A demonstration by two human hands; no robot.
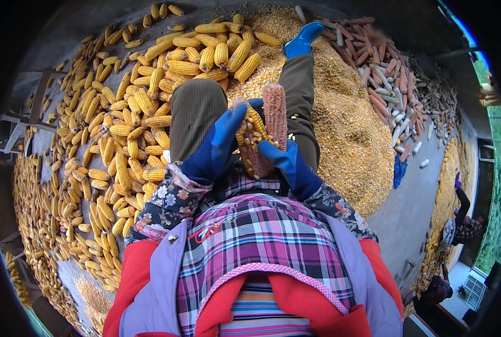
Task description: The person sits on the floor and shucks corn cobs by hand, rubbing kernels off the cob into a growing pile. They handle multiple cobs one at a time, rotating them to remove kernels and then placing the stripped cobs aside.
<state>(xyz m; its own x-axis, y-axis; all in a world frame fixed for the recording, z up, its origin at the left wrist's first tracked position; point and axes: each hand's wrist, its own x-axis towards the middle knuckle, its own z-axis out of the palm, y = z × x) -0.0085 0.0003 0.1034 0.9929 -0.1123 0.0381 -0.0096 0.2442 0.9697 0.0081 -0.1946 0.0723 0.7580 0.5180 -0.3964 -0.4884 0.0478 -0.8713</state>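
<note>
My left hand (222, 141), in a blue rubber glove, is closed around a partly shelled corn cob (252, 141). Yellow kernels remain on its upper part, while its lower part is bare and pinkish. My right hand (287, 162), gloved the same way, grips a bare reddish corncob (275, 111) that stands beside the first one. The right thumb lies across the partly shelled cob. Several loose kernels sit around the thumb. Both cobs are above my lap, over a plaid apron (263, 227). The fingers behind the cobs are mostly hidden.
Unshelled corn ears (136, 126) are heaped on my left. A broad pile of loose kernels (347, 139) lies on my right under my outstretched leg. Bare cobs (387, 80) are heaped beyond it. A blue cloth (399, 170) lies on the concrete floor (402, 219). Other people (465, 227) are at far right.
</note>
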